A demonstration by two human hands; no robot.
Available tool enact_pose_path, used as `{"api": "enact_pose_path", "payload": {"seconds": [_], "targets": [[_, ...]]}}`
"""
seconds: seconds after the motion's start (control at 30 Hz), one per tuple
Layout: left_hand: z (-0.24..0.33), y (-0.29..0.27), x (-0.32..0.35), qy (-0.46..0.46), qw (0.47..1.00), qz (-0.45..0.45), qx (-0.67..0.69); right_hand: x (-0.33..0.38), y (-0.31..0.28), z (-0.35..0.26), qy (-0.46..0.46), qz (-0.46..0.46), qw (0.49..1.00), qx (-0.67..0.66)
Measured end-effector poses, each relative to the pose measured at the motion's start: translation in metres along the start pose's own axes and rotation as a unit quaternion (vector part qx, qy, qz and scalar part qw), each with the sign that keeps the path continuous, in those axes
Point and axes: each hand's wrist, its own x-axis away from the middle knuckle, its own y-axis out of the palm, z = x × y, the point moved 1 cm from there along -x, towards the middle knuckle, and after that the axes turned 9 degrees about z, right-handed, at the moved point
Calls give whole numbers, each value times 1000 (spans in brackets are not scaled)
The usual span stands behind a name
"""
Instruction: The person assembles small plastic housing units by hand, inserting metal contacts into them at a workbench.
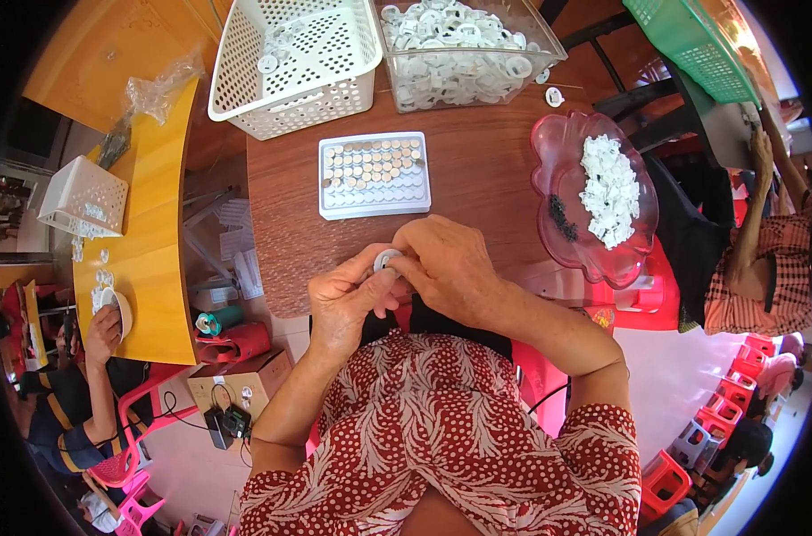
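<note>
While both hands meet at the near edge of the round brown wooden table [477, 170], the left hand [343, 304] and right hand [446, 268] pinch one small white round plastic cap [387, 259] between closed fingertips. Just beyond them lies one white rectangular plastic tray [374, 174], its far rows filled with small metallic discs, too many and too small to count. At the far edge stand two containers: a white perforated plastic basket [299, 67] on the left, nearly bare, and a clear plastic tub [464, 49] heaped with white rings. To the right sits one pink translucent flower-shaped dish [557, 214] holding a pile of white pieces and a few dark ones. One brown cardboard box [241, 380] rests on the floor, near left.
</note>
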Motion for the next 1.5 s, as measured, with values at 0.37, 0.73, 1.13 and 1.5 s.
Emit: {"api": "enact_pose_path", "payload": {"seconds": [0.37, 0.73, 1.13, 1.5], "targets": [[3, 2, 5, 71, 996, -7, 53, 5, -1, 5, 144, -26, 959, -241], [4, 5, 1, 21, 996, 16, 83, 12, 7, 3, 144, 60, 951, -266], [-1, 2, 8, 97, 995, 18, 22, 15, 7, -1, 162, 46, 919, -356], [0, 8, 5, 92, 996, 1, -5, 15, 3, 1, 183, 61, 936, -294]]}}
